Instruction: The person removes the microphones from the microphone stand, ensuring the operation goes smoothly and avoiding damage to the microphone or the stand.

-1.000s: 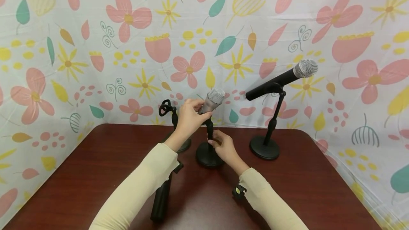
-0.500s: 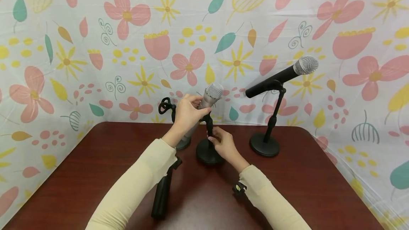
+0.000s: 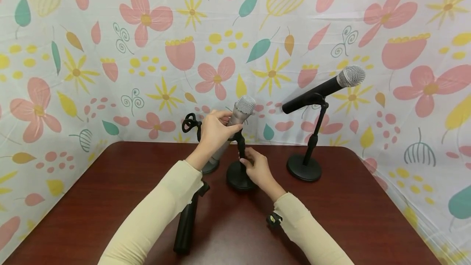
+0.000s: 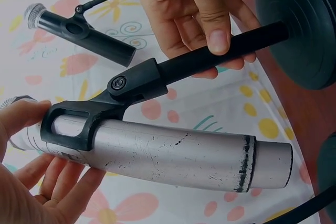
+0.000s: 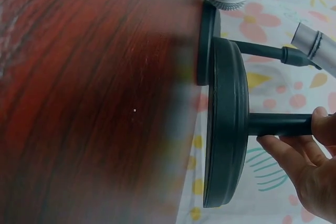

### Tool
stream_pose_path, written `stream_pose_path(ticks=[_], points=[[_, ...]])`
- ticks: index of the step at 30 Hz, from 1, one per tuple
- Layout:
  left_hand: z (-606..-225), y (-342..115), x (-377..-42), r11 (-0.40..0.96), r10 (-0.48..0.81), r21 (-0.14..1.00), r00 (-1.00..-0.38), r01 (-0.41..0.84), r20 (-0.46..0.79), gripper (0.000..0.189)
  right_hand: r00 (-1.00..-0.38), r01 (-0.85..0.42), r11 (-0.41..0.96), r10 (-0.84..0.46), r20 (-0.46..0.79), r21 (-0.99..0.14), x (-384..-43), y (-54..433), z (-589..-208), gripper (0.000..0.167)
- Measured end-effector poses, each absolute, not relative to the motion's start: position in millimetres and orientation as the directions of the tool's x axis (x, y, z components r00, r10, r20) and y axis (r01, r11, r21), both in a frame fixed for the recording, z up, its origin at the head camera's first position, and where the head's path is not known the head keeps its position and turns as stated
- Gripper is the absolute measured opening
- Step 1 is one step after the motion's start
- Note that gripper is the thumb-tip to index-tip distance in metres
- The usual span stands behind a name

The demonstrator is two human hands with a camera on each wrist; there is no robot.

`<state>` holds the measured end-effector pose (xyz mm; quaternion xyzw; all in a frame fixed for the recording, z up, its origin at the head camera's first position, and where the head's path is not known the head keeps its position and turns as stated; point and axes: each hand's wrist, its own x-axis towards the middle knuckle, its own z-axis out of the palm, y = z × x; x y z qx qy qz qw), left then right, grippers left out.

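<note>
Of three microphones and three stands, the silver microphone (image 3: 241, 113) is pinched in the middle stand (image 3: 239, 178) by fingers of the left hand (image 3: 214, 132), the stand's pole (image 4: 247, 44) by the right hand (image 3: 259, 167)'s. From there, black microphones (image 3: 325, 88) (image 3: 185, 228) are placed at 3 and 7 o'clock.

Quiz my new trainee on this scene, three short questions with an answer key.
1. True or false: the left hand grips a silver microphone.
2. The right hand grips: A) a round base; B) a stand's pole; C) the tabletop.
3. Fill in: in the head view, the rightmost stand carries a mounted microphone with a ____ body.

Key: 1. true; 2. B; 3. black.
</note>
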<state>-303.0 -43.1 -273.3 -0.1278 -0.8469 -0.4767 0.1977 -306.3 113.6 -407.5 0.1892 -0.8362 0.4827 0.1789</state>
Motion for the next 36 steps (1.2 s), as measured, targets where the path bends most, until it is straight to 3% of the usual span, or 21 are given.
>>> stream_pose_path(ticks=[36], points=[[-268.4,-44.0,-302.3,0.442,0.027,0.799,-0.897,0.407,0.441,0.044,-0.838,-0.527,0.466,-0.143,0.527,-0.711,-303.4,115.9,-407.6,0.018]])
